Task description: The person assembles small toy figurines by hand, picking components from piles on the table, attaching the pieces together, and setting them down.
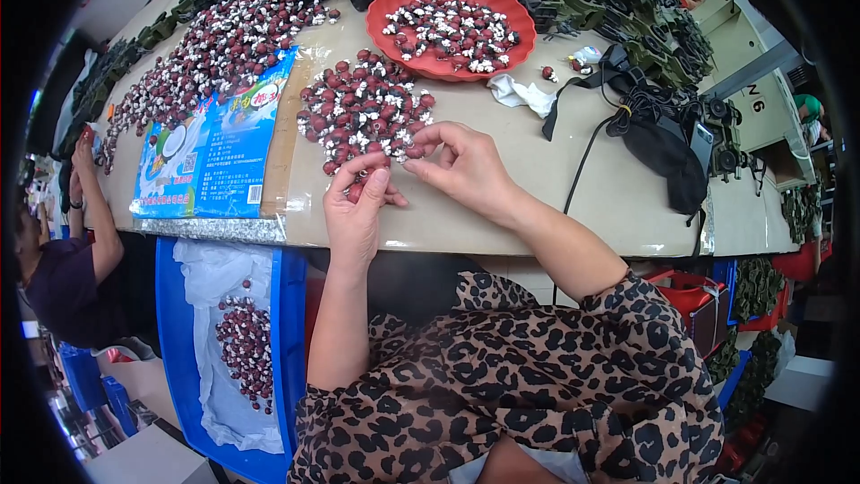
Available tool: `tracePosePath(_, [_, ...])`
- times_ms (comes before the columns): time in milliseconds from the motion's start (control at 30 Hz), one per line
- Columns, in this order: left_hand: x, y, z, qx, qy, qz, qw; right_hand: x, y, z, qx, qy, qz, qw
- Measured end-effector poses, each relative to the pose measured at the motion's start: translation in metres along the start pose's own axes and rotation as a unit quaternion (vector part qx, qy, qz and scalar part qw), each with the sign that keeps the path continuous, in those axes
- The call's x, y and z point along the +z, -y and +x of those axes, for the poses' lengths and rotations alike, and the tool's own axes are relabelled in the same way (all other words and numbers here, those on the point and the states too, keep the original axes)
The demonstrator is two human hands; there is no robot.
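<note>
A pile of small dark-red and white round pieces point(367, 112) lies on the table just in front of my hands. My left hand point(356, 215) is closed, fingers curled round one of these pieces point(356, 191). My right hand point(466, 166) reaches in from the right at the pile's near edge, its thumb and forefinger pinched on another small piece point(415, 151). Fingers partly cover both pieces, so their exact form is unclear. Behind the pile, a red scalloped plate point(524, 36) holds more of the same pieces.
A larger heap point(224, 45) spreads at the left, partly on a blue printed sheet point(237, 161). Dark green toy vehicles point(591, 0) line the back. Black straps and cable point(663, 139) lie right. Below left stands a blue bin point(291, 350) with pieces. Another person point(76, 260) sits left.
</note>
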State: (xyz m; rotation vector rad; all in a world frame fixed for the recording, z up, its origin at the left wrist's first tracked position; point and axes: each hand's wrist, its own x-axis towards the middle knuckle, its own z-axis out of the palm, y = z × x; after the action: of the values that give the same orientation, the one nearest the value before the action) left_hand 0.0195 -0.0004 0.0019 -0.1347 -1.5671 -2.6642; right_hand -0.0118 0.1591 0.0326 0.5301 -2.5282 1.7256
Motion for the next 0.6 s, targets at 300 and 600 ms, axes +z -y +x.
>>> tracePosePath(300, [0.0073,-0.0001,-0.0002,0.0,0.019,0.091,0.996,0.0075,0.0007,-0.011,-0.145,0.005,-0.125,0.981])
tracePosePath(600, [0.0042,0.0008,-0.0008,0.001,0.021,0.098,0.995,0.0066,0.0046,-0.0115,-0.109,0.013,-0.095,0.989])
